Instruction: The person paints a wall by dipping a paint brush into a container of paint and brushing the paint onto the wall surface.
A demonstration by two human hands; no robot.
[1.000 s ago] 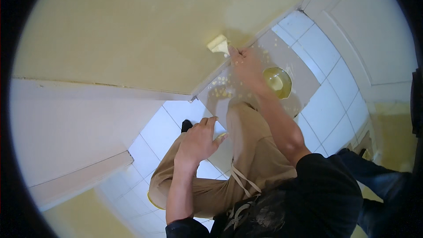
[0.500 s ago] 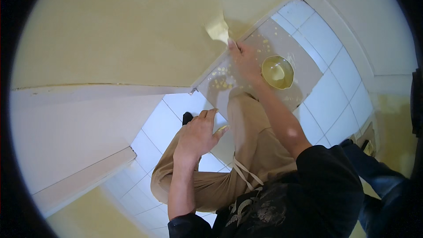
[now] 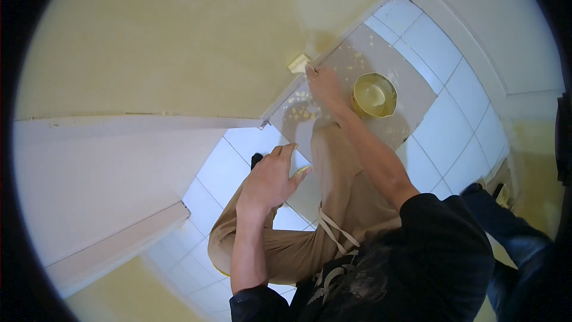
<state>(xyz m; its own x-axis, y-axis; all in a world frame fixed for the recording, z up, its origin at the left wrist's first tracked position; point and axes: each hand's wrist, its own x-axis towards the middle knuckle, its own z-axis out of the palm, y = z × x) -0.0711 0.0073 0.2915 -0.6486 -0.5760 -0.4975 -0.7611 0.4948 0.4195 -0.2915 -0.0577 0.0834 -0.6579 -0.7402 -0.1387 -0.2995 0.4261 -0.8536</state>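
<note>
My right hand (image 3: 325,87) is closed round a wide flat paintbrush (image 3: 299,64) coated in pale yellow paint. The brush head lies against the yellow wall (image 3: 196,48), low down beside the grey baseboard. Just right of that wrist, a round yellowish paint pot (image 3: 374,96) with paint inside stands on a grey-brown sheet (image 3: 411,86) spotted with yellow drips. Over my bent left leg hovers my left hand (image 3: 269,180), empty, thumb apart from the fingers, with a yellow smear on the thumb.
White floor tiles (image 3: 447,131) surround the sheet. A pale panelled door (image 3: 500,36) stands at far right. The wall meets a white surface (image 3: 119,173) at left. Another person's dark-trousered leg (image 3: 506,220) is at the lower right, near a small dark-handled object (image 3: 500,194).
My right hand has drawn the brush down the wall toward the baseboard, nearer to me. My left hand stays almost in place.
</note>
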